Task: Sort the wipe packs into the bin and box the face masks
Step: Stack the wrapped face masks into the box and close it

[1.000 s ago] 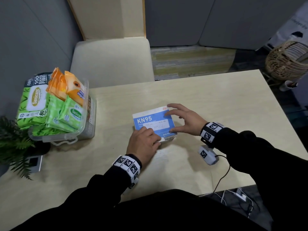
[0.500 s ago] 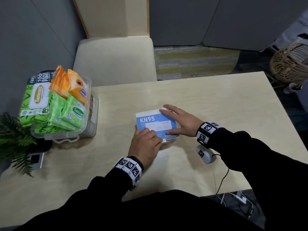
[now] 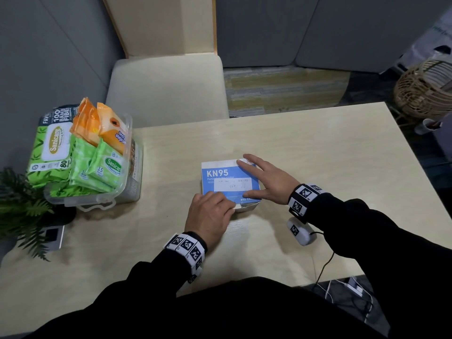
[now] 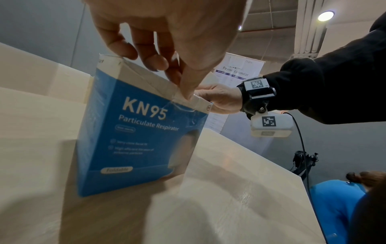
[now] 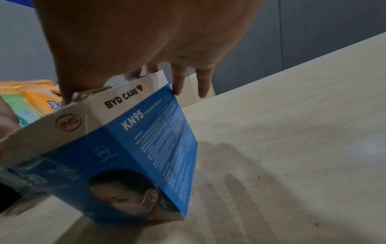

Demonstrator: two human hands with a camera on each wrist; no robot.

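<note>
A blue and white KN95 face mask box [image 3: 227,184] stands near the middle of the table [image 3: 318,148], lid down. My right hand [image 3: 266,182] lies flat on the lid with fingers spread, its thumb along the near edge. My left hand [image 3: 210,214] is at the box's near left corner, fingers curled; in the left wrist view its thumb [image 4: 188,89] and fingertips pinch the front edge of the box [image 4: 135,132]. The right wrist view shows the box [image 5: 135,148] under my palm. Green wipe packs [image 3: 105,167] and orange wipe packs [image 3: 107,128] fill the clear plastic bin [image 3: 97,199] at the left.
A cream chair [image 3: 166,86] stands behind the table. A potted plant [image 3: 22,209] and a small flat device [image 3: 52,237] sit at the table's left edge. A wicker basket [image 3: 425,89] is on the floor at the far right. A cable [image 3: 325,263] hangs off the near edge.
My right hand has settled flatter across the lid. My left hand stays at the near left corner. The box has barely moved.
</note>
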